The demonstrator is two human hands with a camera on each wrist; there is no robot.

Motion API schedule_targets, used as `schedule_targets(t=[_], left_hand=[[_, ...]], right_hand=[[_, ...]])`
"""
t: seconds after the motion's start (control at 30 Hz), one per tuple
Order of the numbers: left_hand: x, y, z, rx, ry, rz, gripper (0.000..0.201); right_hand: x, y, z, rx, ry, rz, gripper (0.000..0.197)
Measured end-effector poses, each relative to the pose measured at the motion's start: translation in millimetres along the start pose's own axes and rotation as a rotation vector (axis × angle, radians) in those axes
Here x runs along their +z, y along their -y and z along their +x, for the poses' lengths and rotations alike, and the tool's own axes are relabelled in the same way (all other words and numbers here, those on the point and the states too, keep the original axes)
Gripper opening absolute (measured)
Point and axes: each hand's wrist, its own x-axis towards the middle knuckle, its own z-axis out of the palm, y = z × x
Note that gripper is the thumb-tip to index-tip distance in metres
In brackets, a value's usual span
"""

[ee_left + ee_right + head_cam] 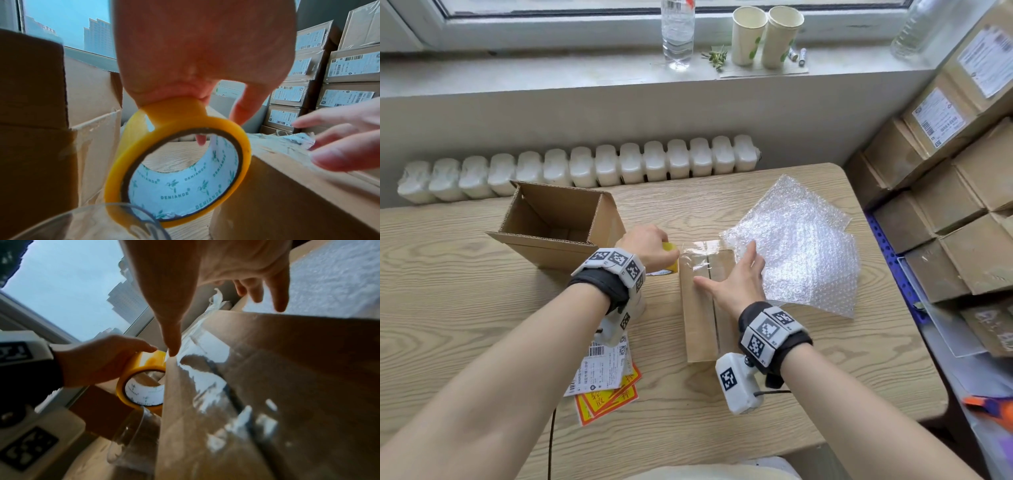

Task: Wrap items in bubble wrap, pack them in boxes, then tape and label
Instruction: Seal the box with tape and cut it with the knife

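A closed brown cardboard box (pixel 700 318) lies on the wooden table in front of me. A strip of clear tape (pixel 697 255) crosses its far end over the flap seam. My left hand (pixel 650 243) grips a yellow roll of tape (pixel 670 257) just left of the box; the left wrist view shows the roll (pixel 179 170) hanging from curled fingers. My right hand (pixel 732 279) lies flat and spread on the box top, thumb tip at the tape's left edge (pixel 173 352). Several bubble wrap sheets (pixel 804 253) lie to the right of the box.
An open, empty cardboard box (pixel 551 222) stands left of my left hand. Shipping labels and orange stickers (pixel 604 380) lie near the front. A clear glass (pixel 131 434) stands beside the closed box. Labelled boxes (pixel 945 178) are stacked at the right.
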Motion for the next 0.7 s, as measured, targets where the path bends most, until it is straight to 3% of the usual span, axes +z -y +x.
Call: schedule_targets(t=[0.13,0.43,0.7], left_hand=[[-4.3,6.2,1.5,0.008,0.061,-0.095,0.018],[-3.9,19.4,0.4,0.065,0.004,-0.262,0.022],[-5.5,20.0,1.3,0.072,0.017,-0.21,0.029]], right_hand=[[4.2,-2.1,-5.5,-0.126,0.09,-0.201,0.12],[18.8,10.0,-8.0,-0.086,0.145,-0.349,0.128],[16.5,8.8,2.7,-0.07,0.209,-0.347,0.124]])
